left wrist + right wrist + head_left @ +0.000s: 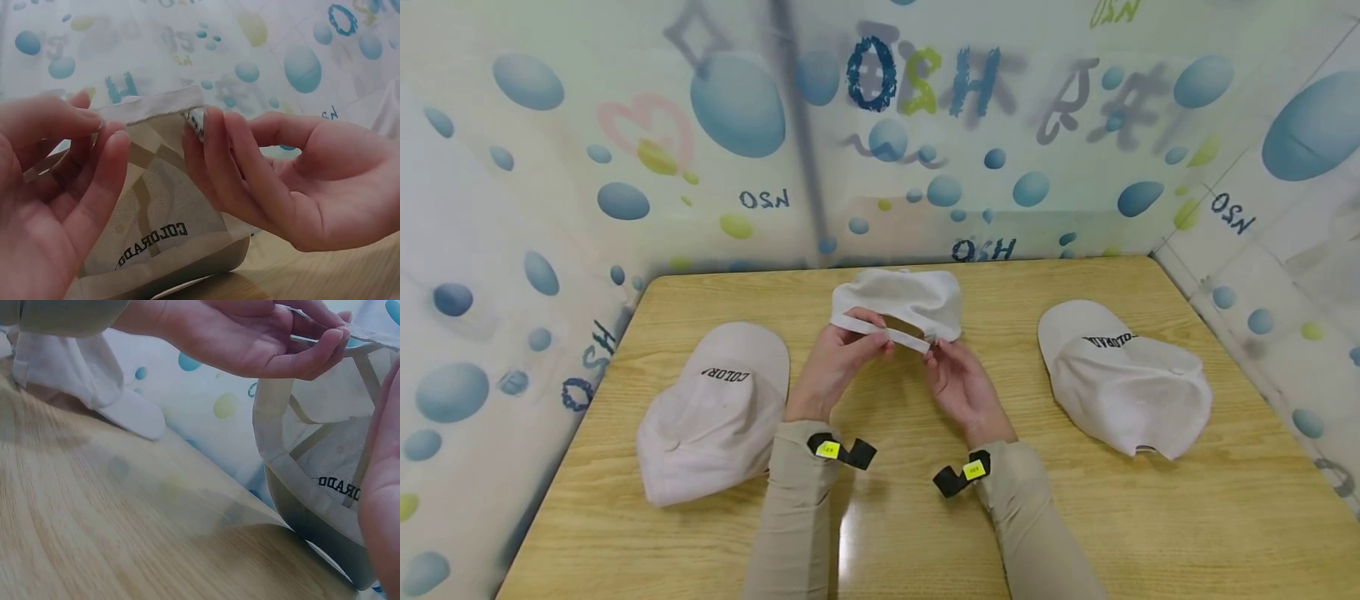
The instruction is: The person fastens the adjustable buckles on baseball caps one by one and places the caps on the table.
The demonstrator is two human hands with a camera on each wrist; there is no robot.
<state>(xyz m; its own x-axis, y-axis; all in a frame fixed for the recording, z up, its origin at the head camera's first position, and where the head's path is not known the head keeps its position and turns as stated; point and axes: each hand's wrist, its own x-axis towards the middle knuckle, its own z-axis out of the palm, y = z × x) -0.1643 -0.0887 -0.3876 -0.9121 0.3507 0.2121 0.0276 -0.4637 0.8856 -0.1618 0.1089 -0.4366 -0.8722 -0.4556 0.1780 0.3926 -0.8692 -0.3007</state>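
Note:
A white baseball cap [898, 292] is at the back middle of the table, its rear opening facing me. My left hand [835, 362] pinches the cap's back strap [908, 340] between thumb and fingers. At the strap's right end, the fingertips of my right hand [966, 387] hold a small metal buckle [197, 122]. The strap is stretched between both hands in the left wrist view. Through the opening, the cap's inside shows dark COLORADO lettering [153, 244] and seam tape.
One white cap [715, 417] lies on the left of the wooden table [910, 533], another cap [1123, 379] on the right. A patterned wall [887, 192] rises behind the table's back edge. Each wrist wears a black strap with a yellow label.

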